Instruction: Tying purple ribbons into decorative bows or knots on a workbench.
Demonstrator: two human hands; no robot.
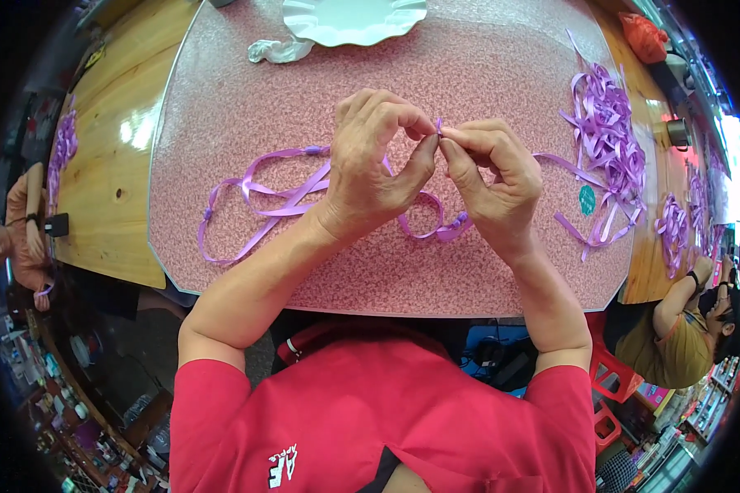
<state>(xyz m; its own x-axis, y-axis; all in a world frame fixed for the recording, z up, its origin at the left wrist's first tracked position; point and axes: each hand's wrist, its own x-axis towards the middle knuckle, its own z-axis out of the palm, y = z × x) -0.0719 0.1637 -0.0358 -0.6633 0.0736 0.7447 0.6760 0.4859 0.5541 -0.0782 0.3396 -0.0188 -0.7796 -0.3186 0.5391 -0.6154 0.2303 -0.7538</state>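
Observation:
Over the middle of the pink table mat, my left hand (378, 152) and my right hand (495, 168) meet at their fingertips. Both pinch a purple ribbon (288, 200), whose short end sticks up between the fingers; a tiny dark spot shows there, too small to make out. The ribbon lies in loose loops on the mat to the left and under my hands. Small purple fasteners (460, 218) sit along it, one of them just below my right hand. My palms hide part of the ribbon.
A heap of purple ribbons (604, 131) lies at the right, with a green round tag (587, 200) beside it. At the far side stand a white scalloped dish (353, 23) and a crumpled tissue (279, 51). A metal cup (678, 131) is farther right. Other people sit at both sides.

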